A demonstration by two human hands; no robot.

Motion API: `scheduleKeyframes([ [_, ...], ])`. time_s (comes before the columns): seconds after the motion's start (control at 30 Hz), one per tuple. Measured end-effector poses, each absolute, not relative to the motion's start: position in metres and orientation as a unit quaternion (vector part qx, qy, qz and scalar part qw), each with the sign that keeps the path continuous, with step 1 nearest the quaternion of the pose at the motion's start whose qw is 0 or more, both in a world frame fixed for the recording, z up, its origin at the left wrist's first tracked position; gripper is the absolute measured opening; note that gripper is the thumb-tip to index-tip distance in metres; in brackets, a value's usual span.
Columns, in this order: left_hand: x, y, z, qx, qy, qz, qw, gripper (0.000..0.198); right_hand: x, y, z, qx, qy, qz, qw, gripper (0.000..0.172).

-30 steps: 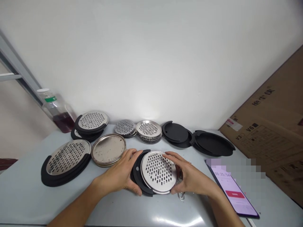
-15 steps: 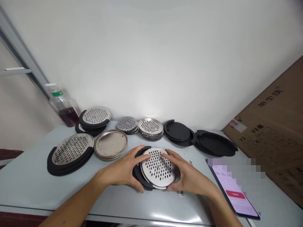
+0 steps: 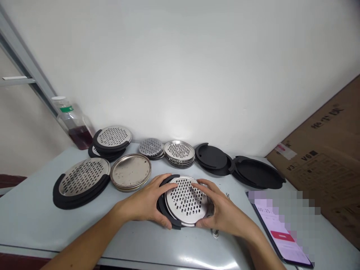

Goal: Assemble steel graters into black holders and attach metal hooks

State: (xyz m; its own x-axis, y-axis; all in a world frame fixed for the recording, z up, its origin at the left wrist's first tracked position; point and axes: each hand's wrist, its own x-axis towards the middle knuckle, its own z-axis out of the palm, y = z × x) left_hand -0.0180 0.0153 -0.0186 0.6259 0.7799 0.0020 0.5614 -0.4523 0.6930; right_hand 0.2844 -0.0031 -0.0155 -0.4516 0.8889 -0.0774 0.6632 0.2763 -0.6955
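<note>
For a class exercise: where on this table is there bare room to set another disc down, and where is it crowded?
Bare room lies at the table front left, below the black-rimmed grater and beside the left hand holding the perforated disc. A narrower patch lies between the right hand and the phone. The stacked discs along the wall are crowded.

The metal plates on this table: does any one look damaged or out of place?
The plain metal plate, beyond the left hand, looks odd: dull and spotted, with no holes, unlike the shiny holed plates nearby.
</note>
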Motion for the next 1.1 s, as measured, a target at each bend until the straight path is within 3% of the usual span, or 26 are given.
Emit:
scheduleKeyframes([
  [0.7,-0.016,0.012,-0.017,0.843,0.402,0.138,0.33,0.103,0.278,-0.004,-0.016,-0.473,-0.795,0.333,0.184,0.091],
  [1.1,-0.014,0.014,-0.014,0.849,0.373,0.156,0.341,0.077,0.27,-0.007,-0.016,-0.471,-0.792,0.348,0.17,0.074],
])
